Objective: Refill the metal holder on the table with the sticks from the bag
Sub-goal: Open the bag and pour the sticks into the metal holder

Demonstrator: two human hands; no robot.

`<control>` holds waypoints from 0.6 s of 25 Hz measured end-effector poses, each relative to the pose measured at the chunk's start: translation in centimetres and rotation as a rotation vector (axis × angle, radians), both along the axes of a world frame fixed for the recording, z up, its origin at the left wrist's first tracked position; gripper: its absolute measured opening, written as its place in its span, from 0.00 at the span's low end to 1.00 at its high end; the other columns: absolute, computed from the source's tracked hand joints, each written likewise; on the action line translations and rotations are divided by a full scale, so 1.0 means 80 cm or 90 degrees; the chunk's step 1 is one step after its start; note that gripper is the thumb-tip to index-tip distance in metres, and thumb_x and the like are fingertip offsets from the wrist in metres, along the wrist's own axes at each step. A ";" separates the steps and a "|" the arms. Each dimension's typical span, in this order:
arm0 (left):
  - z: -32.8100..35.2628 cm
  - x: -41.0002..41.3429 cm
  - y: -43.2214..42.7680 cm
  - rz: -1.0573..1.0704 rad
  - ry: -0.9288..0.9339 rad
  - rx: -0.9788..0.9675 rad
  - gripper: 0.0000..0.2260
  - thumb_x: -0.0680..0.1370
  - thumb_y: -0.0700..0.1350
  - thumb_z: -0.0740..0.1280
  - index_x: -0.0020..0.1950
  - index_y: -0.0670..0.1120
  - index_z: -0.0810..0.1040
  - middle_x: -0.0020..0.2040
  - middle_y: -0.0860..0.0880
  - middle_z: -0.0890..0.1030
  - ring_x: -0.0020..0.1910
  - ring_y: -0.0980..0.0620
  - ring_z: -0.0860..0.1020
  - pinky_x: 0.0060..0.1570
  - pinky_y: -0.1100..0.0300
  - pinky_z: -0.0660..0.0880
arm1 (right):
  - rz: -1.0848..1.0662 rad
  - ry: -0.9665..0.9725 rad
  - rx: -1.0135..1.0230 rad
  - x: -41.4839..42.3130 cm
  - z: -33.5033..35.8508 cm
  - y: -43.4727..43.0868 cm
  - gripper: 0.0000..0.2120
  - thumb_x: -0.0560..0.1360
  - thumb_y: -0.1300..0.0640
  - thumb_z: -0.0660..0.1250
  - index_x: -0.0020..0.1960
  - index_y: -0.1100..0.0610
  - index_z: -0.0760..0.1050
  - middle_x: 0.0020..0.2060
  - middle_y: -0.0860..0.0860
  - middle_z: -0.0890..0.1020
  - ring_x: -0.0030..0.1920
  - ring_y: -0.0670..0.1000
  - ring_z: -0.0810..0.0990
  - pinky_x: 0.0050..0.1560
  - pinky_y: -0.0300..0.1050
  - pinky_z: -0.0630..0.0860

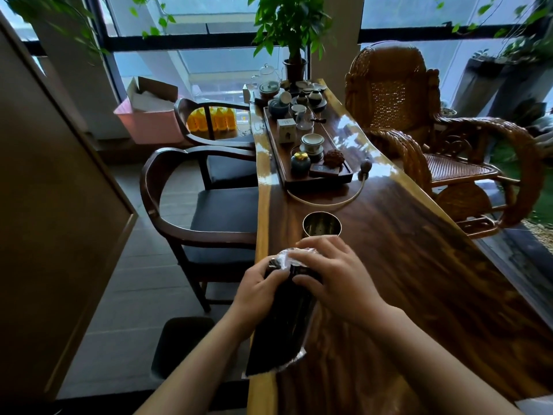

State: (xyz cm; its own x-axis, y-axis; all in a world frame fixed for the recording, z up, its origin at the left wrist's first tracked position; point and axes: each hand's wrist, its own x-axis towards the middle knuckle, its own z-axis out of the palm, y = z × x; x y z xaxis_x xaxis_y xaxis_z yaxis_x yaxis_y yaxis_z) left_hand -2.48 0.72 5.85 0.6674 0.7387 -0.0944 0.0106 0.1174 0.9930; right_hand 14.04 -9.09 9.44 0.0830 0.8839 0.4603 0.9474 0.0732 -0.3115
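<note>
A clear plastic bag (279,327) packed with dark sticks lies lengthwise at the near left edge of the wooden table (419,265). My left hand (257,290) grips the bag's upper left side. My right hand (332,272) is closed over the crumpled open top of the bag. Just beyond my hands stands the round metal holder (321,224), upright, its mouth open; its lower part is hidden behind my right hand. No stick is outside the bag.
A long wooden tea tray (317,179) with cups, jars and a teapot fills the far half of the table. A white tube (329,202) curves between tray and holder. Dark chairs (206,217) stand at the left, a wicker chair (419,121) at the right.
</note>
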 end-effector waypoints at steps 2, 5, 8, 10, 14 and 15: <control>0.006 -0.004 0.004 -0.062 -0.025 -0.070 0.10 0.78 0.48 0.66 0.56 0.48 0.83 0.49 0.44 0.86 0.47 0.46 0.84 0.45 0.56 0.81 | 0.050 0.035 -0.028 -0.005 0.000 0.001 0.21 0.75 0.44 0.69 0.66 0.47 0.77 0.61 0.45 0.80 0.63 0.50 0.76 0.59 0.48 0.75; 0.016 -0.003 0.005 -0.108 -0.031 -0.082 0.11 0.75 0.48 0.67 0.52 0.44 0.84 0.46 0.45 0.85 0.45 0.47 0.83 0.44 0.59 0.81 | 0.019 0.131 0.025 -0.017 -0.001 0.002 0.18 0.74 0.43 0.68 0.61 0.48 0.80 0.54 0.44 0.83 0.56 0.48 0.79 0.52 0.52 0.78; 0.020 -0.008 0.008 -0.145 -0.027 -0.081 0.15 0.75 0.48 0.65 0.54 0.41 0.84 0.49 0.43 0.86 0.49 0.45 0.84 0.48 0.58 0.81 | 0.011 0.303 -0.006 -0.023 0.001 0.005 0.14 0.71 0.41 0.72 0.52 0.46 0.82 0.46 0.42 0.84 0.48 0.43 0.81 0.47 0.47 0.79; 0.019 -0.016 0.013 -0.173 -0.001 -0.084 0.17 0.76 0.49 0.64 0.55 0.36 0.81 0.50 0.41 0.84 0.49 0.42 0.82 0.50 0.53 0.79 | 0.049 0.456 -0.118 -0.017 0.006 0.009 0.11 0.69 0.45 0.77 0.48 0.46 0.82 0.42 0.43 0.84 0.42 0.42 0.82 0.42 0.40 0.79; 0.022 -0.032 0.022 -0.232 0.059 -0.096 0.14 0.76 0.52 0.67 0.50 0.42 0.82 0.45 0.45 0.82 0.44 0.47 0.79 0.47 0.55 0.76 | 0.069 0.683 -0.152 0.004 0.010 0.012 0.05 0.74 0.57 0.75 0.41 0.50 0.83 0.33 0.48 0.84 0.35 0.44 0.81 0.37 0.36 0.76; 0.025 -0.032 0.021 -0.236 0.072 -0.087 0.15 0.76 0.53 0.68 0.51 0.43 0.83 0.47 0.45 0.83 0.45 0.46 0.80 0.49 0.54 0.76 | 0.038 0.679 -0.138 0.006 0.009 0.012 0.06 0.75 0.57 0.74 0.40 0.49 0.83 0.31 0.48 0.83 0.33 0.43 0.80 0.36 0.36 0.76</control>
